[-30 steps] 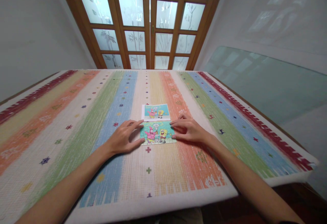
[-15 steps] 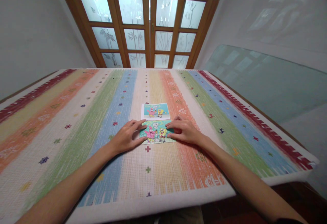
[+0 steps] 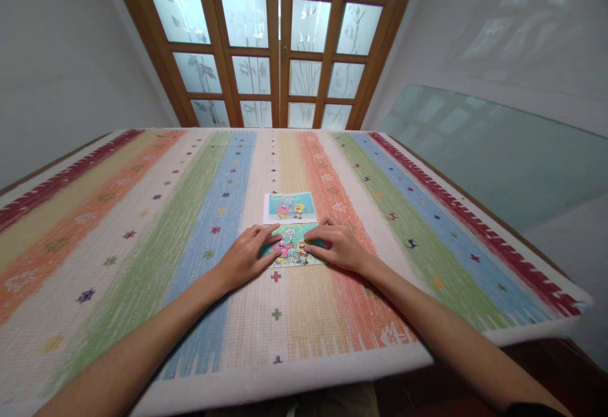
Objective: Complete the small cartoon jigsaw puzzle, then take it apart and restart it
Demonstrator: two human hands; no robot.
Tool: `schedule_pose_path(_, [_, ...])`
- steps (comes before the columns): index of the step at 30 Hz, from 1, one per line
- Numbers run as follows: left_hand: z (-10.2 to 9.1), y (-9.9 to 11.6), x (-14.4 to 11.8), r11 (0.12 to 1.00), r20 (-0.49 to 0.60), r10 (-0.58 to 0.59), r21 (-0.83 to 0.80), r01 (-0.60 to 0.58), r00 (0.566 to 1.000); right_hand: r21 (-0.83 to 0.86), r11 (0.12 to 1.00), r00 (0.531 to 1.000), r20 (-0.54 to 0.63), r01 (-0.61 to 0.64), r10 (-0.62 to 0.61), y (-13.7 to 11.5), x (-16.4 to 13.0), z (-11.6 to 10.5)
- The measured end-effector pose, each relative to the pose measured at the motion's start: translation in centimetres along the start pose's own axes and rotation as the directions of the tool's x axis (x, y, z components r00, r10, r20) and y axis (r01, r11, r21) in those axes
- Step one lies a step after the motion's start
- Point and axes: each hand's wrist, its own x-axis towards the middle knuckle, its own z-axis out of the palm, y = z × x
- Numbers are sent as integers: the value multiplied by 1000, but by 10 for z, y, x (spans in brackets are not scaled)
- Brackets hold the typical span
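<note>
A small cartoon jigsaw puzzle [image 3: 291,247] lies flat on the striped tablecloth [image 3: 142,258], near the middle of the table. My left hand [image 3: 249,255] rests palm down on its left side, fingers spread over the picture. My right hand [image 3: 335,246] presses flat on its right side, fingers pointing inward. The fingertips of both hands nearly meet over the puzzle, hiding its edges. Just beyond it lies a white-bordered reference picture [image 3: 289,207] with the same cartoon scene, untouched.
The table runs to a near edge [image 3: 285,382] and a right edge with a red stripe [image 3: 498,246]. Wooden doors with frosted glass panes [image 3: 280,43] stand behind the table. A large glass sheet [image 3: 498,151] leans on the right wall.
Both hands have slid inward over the puzzle, covering more of it; the gap between the fingertips has narrowed. The reference picture has not moved.
</note>
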Motion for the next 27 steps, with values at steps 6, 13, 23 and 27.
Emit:
schedule_pose_path(6, [-1, 3, 1, 999, 6, 44, 20, -44, 999, -2, 1000, 1000, 6, 12, -12, -3, 2, -2])
schedule_pose_path(13, [-16, -2, -2, 998, 2, 51, 36, -51, 999, -8, 1000, 1000, -7, 20, -20, 6, -2, -16])
schedule_pose_path(23, [-27, -14, -7, 992, 84, 68, 102, -76, 994, -97, 995, 994, 96, -33, 43, 19, -12, -27])
schedule_pose_path(27, [-24, -16, -8, 994, 97, 34, 96, -43, 995, -102, 995, 996, 82, -22, 31, 19, -13, -22])
